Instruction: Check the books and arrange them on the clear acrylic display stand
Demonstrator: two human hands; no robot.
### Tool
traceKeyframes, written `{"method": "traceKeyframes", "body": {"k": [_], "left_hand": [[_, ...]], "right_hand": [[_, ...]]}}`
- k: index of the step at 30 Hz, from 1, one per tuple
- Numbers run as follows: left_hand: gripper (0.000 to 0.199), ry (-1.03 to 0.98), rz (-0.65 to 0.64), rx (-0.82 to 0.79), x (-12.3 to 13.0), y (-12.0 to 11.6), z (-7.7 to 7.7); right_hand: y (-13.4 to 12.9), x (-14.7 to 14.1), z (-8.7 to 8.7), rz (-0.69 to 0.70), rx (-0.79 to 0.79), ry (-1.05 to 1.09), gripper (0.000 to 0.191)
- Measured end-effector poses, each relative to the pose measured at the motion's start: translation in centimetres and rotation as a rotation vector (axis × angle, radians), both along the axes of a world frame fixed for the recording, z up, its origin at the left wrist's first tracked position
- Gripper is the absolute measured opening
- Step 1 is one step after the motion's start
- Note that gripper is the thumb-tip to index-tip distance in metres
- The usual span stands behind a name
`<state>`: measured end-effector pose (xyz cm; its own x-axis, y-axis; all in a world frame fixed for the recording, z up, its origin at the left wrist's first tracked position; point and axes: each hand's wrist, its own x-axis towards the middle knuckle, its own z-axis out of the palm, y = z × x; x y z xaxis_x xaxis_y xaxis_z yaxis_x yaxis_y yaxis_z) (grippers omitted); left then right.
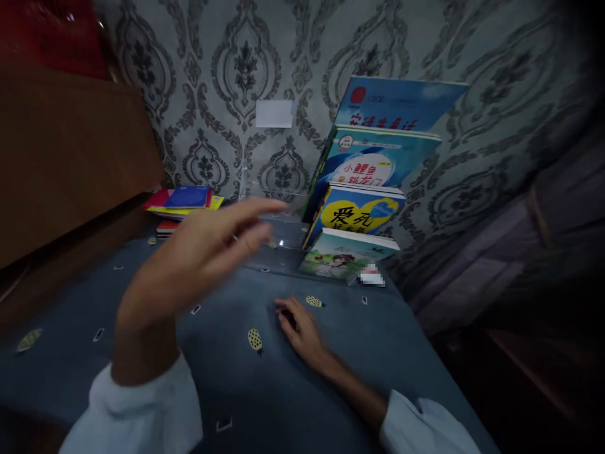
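My left hand (203, 252) is raised over the table, slightly blurred, its fingers stretched to the right with the thumb apart. It holds nothing and is in front of the left part of a clear stepped stand (283, 252). My right hand (302, 331) lies on the blue cloth with loosely curved fingers and a gap at the thumb; nothing shows in it. On the stand's right side, books lean back in tiers: a green one (331, 258) in front, a yellow-and-blue one (326, 217), a light-blue one (416, 148), and a blue one (406, 101) at the back.
Several colourful booklets (189, 197) are stacked at the back left, beside a brown wooden cabinet (70, 151). A white label (275, 114) stands upright before the patterned wall (246, 57). Pineapple prints mark the blue tablecloth (227, 378). A greyish curtain (496, 265) hangs at the right.
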<state>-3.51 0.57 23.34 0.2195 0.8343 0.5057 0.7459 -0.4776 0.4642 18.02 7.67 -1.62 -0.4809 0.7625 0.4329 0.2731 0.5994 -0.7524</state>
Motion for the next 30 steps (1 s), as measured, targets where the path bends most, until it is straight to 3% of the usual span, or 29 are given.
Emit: {"method": "traceKeyframes", "body": {"k": [2, 3, 5, 6, 9, 12, 16, 22, 30], "left_hand": [[0.049, 0.129, 0.195, -0.027, -5.3, 5.6, -1.4], [0.046, 0.227, 0.353, -0.067, -7.9, 8.5, -2.4], [0.043, 0.390, 0.698, -0.251, -12.2, 13.5, -4.9], [0.045, 0.441, 0.800, -0.330, -13.8, 15.4, -6.1], [0.052, 0.458, 0.850, -0.378, -16.4, 18.9, -9.1], [0.052, 0.488, 0.824, -0.381, -17.3, 20.3, -11.0], [0.048, 0.516, 0.785, -0.395, -18.5, 21.8, -11.9], [0.046, 0.607, 0.743, -0.419, -19.9, 22.3, -11.3], [0.042, 0.742, 0.669, -0.434, -18.5, 19.7, -10.4]], "right_hand": [[0.1, 0.2, 0.2, 0.024, -0.045, -0.032, 0.022], [0.2, 0.3, 0.4, 0.026, -0.063, -0.050, 0.021], [0.4, 0.4, 0.5, 0.019, -0.074, -0.077, 0.021], [0.4, 0.4, 0.5, 0.014, -0.070, -0.082, 0.020], [0.5, 0.2, 0.3, 0.022, -0.050, -0.068, 0.020], [0.4, 0.0, 0.3, 0.048, -0.041, -0.048, 0.020], [0.1, 0.2, 0.6, 0.052, -0.046, -0.046, 0.021], [-0.1, 0.3, 1.1, 0.078, -0.051, -0.042, 0.022], [0.2, 0.1, 1.2, 0.075, -0.055, -0.048, 0.023]]}}
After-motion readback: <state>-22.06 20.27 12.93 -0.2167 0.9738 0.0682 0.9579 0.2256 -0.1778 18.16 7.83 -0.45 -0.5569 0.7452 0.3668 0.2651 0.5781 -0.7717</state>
